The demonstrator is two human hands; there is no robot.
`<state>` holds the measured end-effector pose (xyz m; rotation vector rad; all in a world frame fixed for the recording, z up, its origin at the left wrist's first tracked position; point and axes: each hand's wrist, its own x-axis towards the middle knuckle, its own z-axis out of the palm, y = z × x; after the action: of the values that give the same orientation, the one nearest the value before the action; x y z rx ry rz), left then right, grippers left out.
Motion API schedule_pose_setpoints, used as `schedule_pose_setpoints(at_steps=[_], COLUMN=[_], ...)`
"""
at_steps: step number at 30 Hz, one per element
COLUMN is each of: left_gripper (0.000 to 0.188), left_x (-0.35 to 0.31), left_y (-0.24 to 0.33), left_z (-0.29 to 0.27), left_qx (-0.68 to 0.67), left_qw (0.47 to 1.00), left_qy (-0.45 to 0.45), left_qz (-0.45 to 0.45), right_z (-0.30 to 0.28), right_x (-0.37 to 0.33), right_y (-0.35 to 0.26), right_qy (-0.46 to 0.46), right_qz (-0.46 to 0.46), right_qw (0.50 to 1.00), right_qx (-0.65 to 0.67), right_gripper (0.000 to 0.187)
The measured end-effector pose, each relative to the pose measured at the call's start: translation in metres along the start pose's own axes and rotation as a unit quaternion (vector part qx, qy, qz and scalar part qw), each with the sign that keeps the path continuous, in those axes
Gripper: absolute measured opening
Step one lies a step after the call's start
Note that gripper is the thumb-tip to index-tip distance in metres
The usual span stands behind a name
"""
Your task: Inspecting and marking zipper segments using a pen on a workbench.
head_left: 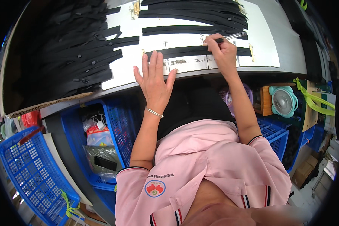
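A black zipper strip [186, 51] lies straight across a white board [265, 41] near the table's front edge. My left hand [154, 81] is flat with fingers spread, its fingertips on the strip's left end. Pinched in my right hand [224, 54] is a pen [235, 36] with a black and clear barrel. Its tip points left and down at the strip's upper edge; whether it touches is too small to tell. Dark marks and pieces of yellowish tape [252, 52] show on the board around the strip. Another black strip [192, 30] lies just beyond.
A heap of black zipper strips [64, 49] fills a cardboard box [49, 105] at left. More strips [199, 11] lie at the board's far side. Below the table are a blue crate [118, 124] with bags and a phone, a blue basket [34, 169], and a turquoise fan [283, 101].
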<state>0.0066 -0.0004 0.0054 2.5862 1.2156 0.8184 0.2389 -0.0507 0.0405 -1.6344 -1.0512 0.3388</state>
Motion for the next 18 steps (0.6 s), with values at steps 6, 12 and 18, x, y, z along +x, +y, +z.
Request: schedule_pose_setpoints(at_steps=[6, 12, 18], left_gripper=[0.066, 0.064, 0.038], left_x=[0.001, 0.008, 0.048], left_y=[-0.001, 0.007, 0.058], left_z=[-0.001, -0.004, 0.018], left_qx=[-0.002, -0.004, -0.178], left_qw=[1.0, 0.999, 0.981], left_qy=[-0.009, -0.032, 0.018], left_qz=[0.013, 0.015, 0.072], right_z=[-0.009, -0.006, -0.002], right_x=[0.002, 0.004, 0.004], right_y=[0.015, 0.032, 0.029], right_qy=[-0.01, 0.002, 0.009], right_qz=[0.011, -0.052, -0.084], right_qw=[0.999, 0.994, 0.991], right_qx=[-0.046, -0.095, -0.106], right_gripper=[0.016, 0.019, 0.018])
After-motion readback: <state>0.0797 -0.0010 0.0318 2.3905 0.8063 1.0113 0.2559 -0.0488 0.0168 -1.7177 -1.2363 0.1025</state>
